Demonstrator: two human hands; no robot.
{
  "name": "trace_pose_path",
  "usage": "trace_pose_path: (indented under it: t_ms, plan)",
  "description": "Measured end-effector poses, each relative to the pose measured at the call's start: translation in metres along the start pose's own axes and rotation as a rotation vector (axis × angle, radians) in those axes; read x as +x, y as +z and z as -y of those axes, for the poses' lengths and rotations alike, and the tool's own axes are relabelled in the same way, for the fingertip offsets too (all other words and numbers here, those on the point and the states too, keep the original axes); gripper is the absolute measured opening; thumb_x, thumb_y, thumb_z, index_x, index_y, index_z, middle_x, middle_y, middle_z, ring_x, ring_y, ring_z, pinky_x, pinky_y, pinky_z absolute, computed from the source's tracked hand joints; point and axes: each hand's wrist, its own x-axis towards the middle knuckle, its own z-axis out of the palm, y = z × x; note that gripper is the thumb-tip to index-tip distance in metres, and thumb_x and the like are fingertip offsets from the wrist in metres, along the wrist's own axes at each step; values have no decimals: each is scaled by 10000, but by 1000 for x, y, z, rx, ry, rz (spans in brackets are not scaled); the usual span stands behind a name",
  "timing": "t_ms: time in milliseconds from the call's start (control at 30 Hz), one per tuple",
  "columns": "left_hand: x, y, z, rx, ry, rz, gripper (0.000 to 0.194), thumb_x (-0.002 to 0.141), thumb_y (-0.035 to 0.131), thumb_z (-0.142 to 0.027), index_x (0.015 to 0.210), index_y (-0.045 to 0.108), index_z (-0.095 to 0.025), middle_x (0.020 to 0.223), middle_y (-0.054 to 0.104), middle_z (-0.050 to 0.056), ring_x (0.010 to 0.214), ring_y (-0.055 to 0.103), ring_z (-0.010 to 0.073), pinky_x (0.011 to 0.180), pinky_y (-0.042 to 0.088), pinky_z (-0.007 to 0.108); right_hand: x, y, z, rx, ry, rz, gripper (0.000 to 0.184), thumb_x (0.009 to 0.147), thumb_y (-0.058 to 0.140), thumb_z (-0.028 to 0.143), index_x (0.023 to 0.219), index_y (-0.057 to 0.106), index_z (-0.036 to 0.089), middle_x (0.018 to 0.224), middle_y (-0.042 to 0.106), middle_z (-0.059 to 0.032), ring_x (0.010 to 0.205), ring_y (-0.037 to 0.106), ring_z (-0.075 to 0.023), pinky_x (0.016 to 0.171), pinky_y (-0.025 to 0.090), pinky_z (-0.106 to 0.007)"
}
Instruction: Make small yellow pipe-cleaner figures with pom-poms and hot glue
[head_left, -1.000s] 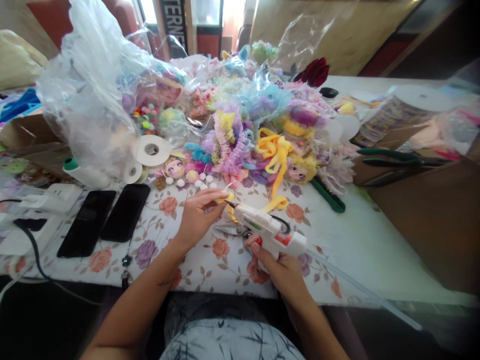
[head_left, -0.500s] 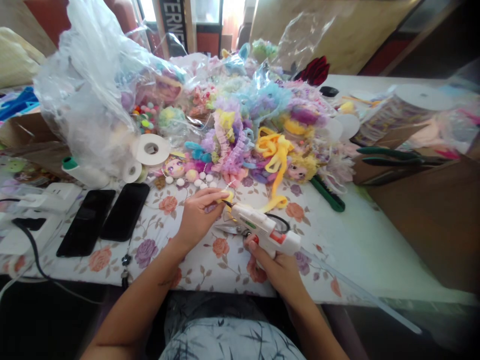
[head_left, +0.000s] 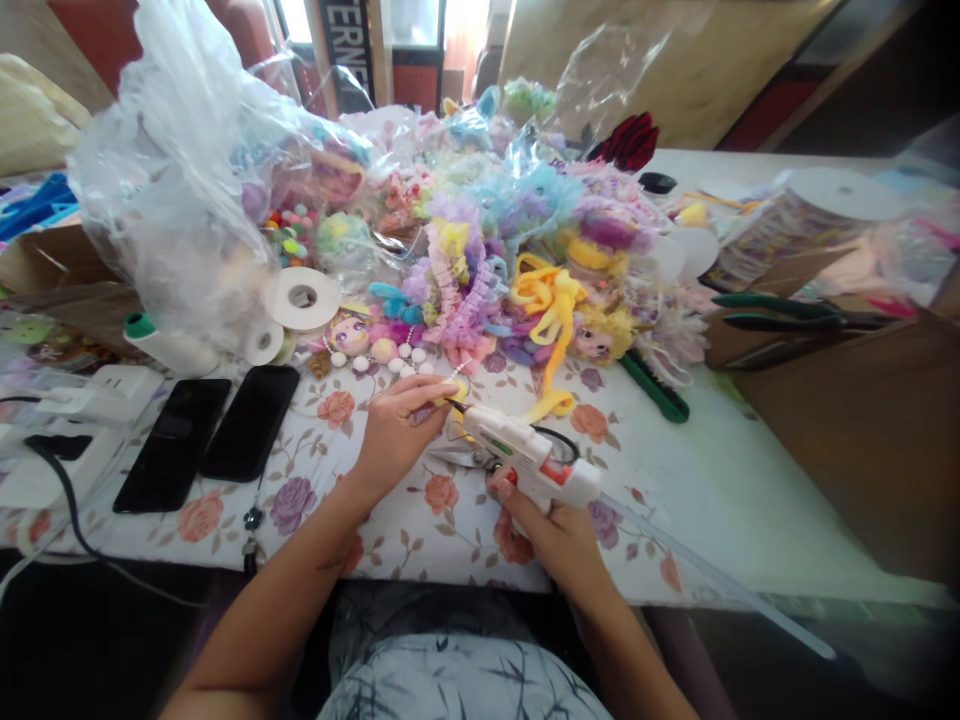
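Just past the left hand [head_left: 401, 430] the way is blocked: a heap of plush toys and trimmings [head_left: 465, 260] spreads across the table, a big plastic bag [head_left: 187, 180] rising at its left end. Between that hand's forearm and the two phones [head_left: 251, 422] lies a bare lane of flowered cloth [head_left: 322, 450] — a hand could slip through there. Around the fingertips it's tight, with the glue gun [head_left: 517, 450] pointing in close. Its long glue stick [head_left: 787, 624] slants out over the near edge, barring the right side. Beyond, pale tabletop [head_left: 712, 470] lies open as far as the cardboard box [head_left: 862, 440].
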Motion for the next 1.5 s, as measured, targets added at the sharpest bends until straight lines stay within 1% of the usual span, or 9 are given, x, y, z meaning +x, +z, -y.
trace_pose_path:
  t_ms: [133,367,533,667,933,1033,1167,1367,1500]
  plan:
    - [0,0,1,-10,-14,1,245,794,665,-126,996,771,-216,1073,728,77,931,687,182,782,563,272,-1,1,2,18,42,9,358,804,632,555,807,574,202,407,562,24,310,445,-111,337,364,-214]
    - [-2,0,2,-44,-37,1,234,798,664,-150,993,772,-221,1080,724,75,902,691,183,772,575,281,-1,1,1,-2,33,-1,361,797,630,555,784,571,199,413,563,22,322,461,-120,344,380,-222]
    - [-1,0,2,-66,-54,3,238,792,668,-144,992,772,-220,1077,723,73,927,685,187,758,572,273,0,-1,-3,-18,39,5,366,801,618,556,748,573,196,408,557,13,331,453,-117,350,381,-227]
    - [-2,1,3,-89,-69,6,219,798,681,-175,994,770,-217,1082,719,77,924,681,183,749,567,267,-1,0,0,5,34,-7,359,791,631,552,770,577,198,412,560,19,333,454,-115,351,384,-226]
    - [-1,1,3,-131,-94,12,208,803,692,-211,996,769,-208,1092,713,89,912,681,181,736,570,266,-3,-1,5,-30,27,-51,371,776,649,566,735,589,202,431,580,11,355,501,-139,373,409,-249]
    - [-1,1,3,-143,-100,13,204,807,692,-226,994,770,-207,1086,715,94,900,683,184,734,576,273,-3,-2,3,-23,48,-40,398,778,637,594,747,600,198,438,581,7,362,509,-146,378,419,-259]
    - [-1,1,2,-149,-114,13,201,808,696,-241,991,771,-204,1091,712,101,868,686,181,720,583,283,-1,-3,0,-16,24,-37,432,760,647,628,771,598,199,467,599,0,375,529,-157,358,414,-262]
    - [-1,1,1,-159,-128,11,201,804,703,-246,988,771,-202,1086,712,99,839,684,169,694,579,272,0,-4,-4,-21,14,-67,410,765,665,591,802,620,185,493,614,-14,387,546,-170,359,428,-275]
    - [-1,1,1,-169,-133,8,202,804,702,-237,991,770,-203,1092,707,98,845,681,167,684,574,261,0,-5,-4,-19,19,-70,391,770,662,582,782,618,194,488,612,-12,389,554,-173,360,434,-275]
